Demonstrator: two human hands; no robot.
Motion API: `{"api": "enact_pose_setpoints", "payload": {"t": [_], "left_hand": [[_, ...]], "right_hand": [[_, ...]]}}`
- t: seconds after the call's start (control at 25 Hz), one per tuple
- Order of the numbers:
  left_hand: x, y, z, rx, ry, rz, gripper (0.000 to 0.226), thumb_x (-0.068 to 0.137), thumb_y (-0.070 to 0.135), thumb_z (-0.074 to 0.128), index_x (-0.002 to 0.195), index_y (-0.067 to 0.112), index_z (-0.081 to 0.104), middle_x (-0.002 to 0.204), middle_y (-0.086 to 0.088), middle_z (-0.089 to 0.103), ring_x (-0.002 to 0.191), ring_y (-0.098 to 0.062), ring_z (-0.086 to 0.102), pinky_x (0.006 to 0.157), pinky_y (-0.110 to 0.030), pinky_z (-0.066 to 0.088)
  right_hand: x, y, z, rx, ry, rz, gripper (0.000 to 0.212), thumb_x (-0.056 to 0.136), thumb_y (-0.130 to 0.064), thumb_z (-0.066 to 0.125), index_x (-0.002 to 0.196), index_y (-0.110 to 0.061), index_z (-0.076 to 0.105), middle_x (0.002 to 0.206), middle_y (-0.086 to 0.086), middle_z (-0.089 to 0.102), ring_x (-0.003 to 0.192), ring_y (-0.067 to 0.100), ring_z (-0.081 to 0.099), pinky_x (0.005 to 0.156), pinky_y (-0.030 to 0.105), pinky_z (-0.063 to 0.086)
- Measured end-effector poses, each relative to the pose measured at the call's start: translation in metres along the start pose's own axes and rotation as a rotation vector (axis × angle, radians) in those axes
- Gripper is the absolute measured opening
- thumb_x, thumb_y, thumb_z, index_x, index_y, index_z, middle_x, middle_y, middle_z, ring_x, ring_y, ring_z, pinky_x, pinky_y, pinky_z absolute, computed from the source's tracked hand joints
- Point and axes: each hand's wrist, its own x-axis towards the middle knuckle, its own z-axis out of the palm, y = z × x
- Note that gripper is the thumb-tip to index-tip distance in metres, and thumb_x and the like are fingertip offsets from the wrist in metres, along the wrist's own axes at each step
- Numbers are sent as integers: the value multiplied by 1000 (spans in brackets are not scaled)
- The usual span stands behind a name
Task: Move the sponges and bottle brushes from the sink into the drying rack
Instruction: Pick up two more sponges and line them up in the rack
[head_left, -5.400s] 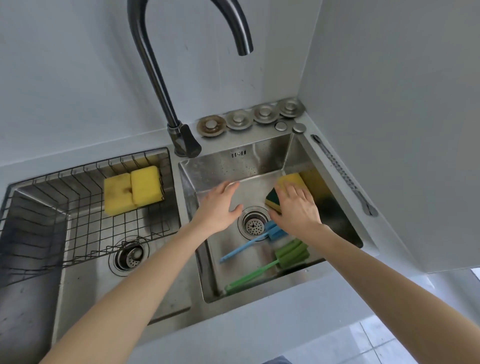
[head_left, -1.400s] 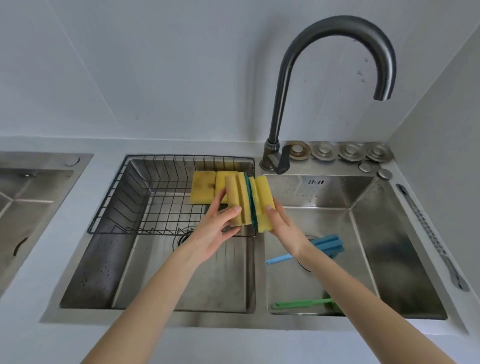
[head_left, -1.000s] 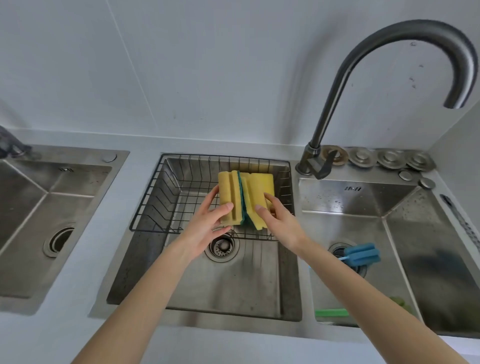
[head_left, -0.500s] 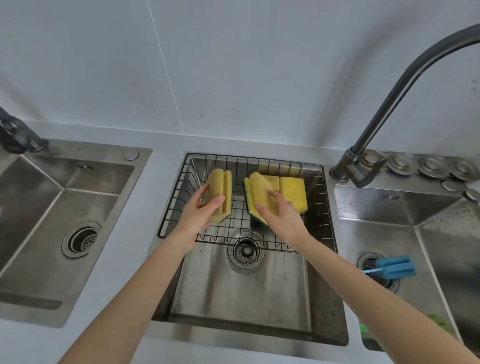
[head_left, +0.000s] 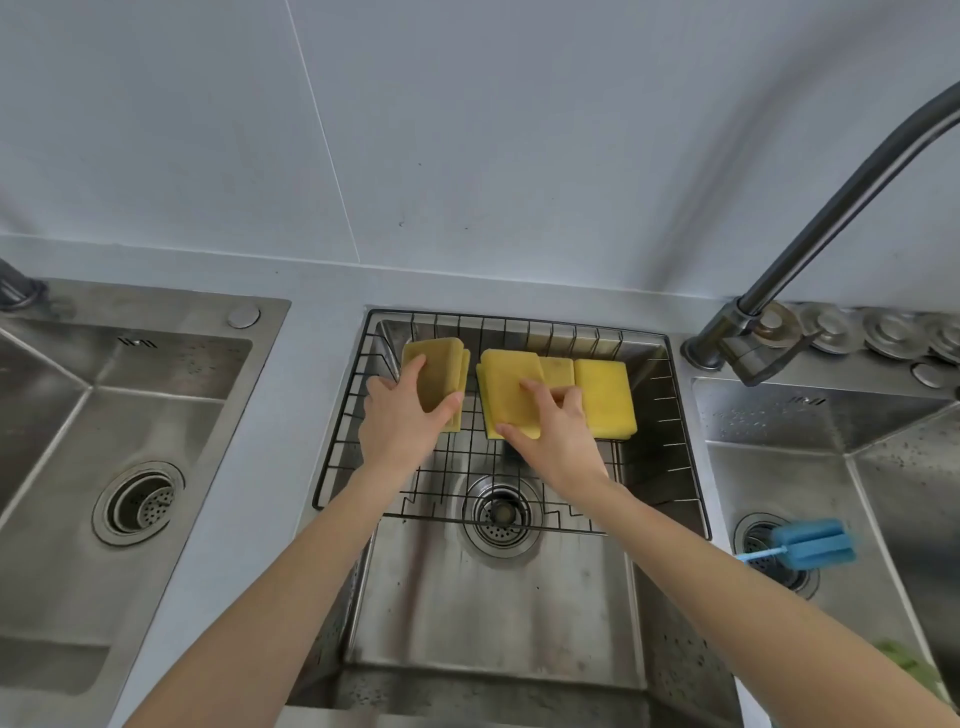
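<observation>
A black wire drying rack (head_left: 343, 415) sits across the far half of the middle sink basin. My left hand (head_left: 402, 415) grips a yellow sponge (head_left: 439, 371) low over the rack's left side. My right hand (head_left: 556, 431) presses another yellow sponge (head_left: 506, 392) with a dark green underside down near the rack's middle. Two more yellow sponges (head_left: 605, 397) lie flat in the rack to the right. A blue bottle brush (head_left: 810, 543) lies over the drain of the right basin. A green brush (head_left: 911, 667) shows only as a blur at the right edge.
A dark curved faucet (head_left: 831, 208) rises between the middle and right basins, with several round metal caps (head_left: 878, 332) behind it. Another steel basin (head_left: 104, 415) with a drain lies to the left. The middle basin's drain (head_left: 501, 514) sits below the rack's front edge.
Both hands carried two sponges from the right basin over to the rack, separated them, and lowered them. The view has shifted left, so the rack is now central.
</observation>
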Motion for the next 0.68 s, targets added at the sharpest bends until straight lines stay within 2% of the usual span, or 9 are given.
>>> {"api": "enact_pose_setpoints", "payload": {"t": [0.28,0.56,0.68], "left_hand": [[7,-6,10,207,27,24,68,83,50,53,139,24,25,128,-20,36,116,-36,42,84,-44,47],[18,-10,24,275,26,25,66,86,48,50,140,21,23,128,-22,36,115,-37,41,80,-43,48],[22,-11,31,284,37,2,66,86,47,50,140,20,24,129,-22,35,115,-37,40,79,-42,49]], "right_hand": [[19,-8,18,-70,21,-45,61,87,-35,59,138,-17,31,131,16,32,122,31,39,87,38,51],[33,-3,32,-123,10,-49,58,87,-35,58,135,-14,33,129,18,32,122,31,36,84,39,54],[36,1,40,-160,22,-67,57,88,-36,57,134,-13,33,129,19,33,121,31,36,88,37,51]]}}
